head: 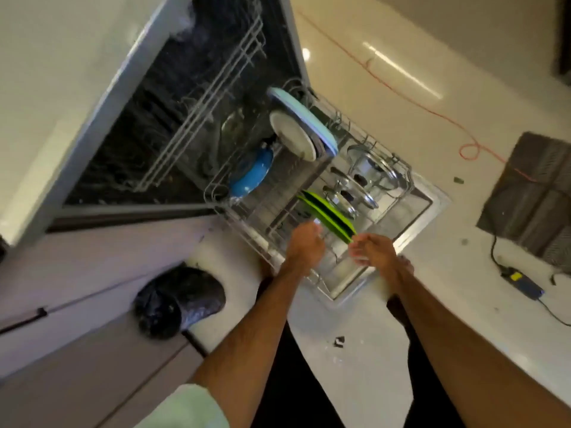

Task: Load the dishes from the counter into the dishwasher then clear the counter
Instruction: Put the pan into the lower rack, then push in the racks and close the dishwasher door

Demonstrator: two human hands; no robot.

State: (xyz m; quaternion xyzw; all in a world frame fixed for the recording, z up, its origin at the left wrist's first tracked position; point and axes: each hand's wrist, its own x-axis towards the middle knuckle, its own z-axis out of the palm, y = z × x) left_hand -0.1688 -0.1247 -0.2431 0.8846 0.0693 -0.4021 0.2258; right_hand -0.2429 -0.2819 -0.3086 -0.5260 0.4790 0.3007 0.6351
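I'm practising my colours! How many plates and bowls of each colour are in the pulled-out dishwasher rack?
green plates: 2
white plate: 1
pale blue plate: 1
bright blue bowl: 1
Total: 5 that can be made out
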